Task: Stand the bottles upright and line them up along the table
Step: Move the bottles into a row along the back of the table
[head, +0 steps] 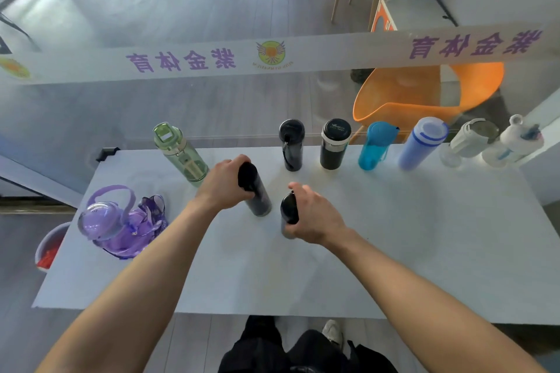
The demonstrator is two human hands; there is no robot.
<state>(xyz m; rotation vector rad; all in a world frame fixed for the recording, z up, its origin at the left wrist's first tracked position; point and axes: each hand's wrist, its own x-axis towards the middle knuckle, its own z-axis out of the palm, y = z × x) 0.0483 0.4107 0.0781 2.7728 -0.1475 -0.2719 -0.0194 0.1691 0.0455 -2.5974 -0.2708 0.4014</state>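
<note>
Gripping the cap end of a dark bottle, the left hand has its fingers wrapped round the top, and the bottle stands upright on the white table. Just to its right, the right hand closes round the top of a second dark bottle, also upright; its lower part is mostly hidden by the hand. The two hands are near each other but apart, each clamped on its own bottle.

Beyond the hands, along the far edge, a row of bottles stands upright: a black bottle with a strap, a black flask with a silver band, a blue bottle, a pale blue-purple bottle, a grey-lidded clear bottle and a white bottle farthest right. Left of the left hand and slightly beyond it stands a green bottle. Nearer and well to the left, a purple bottle with a loop handle sits near the table's left edge.
</note>
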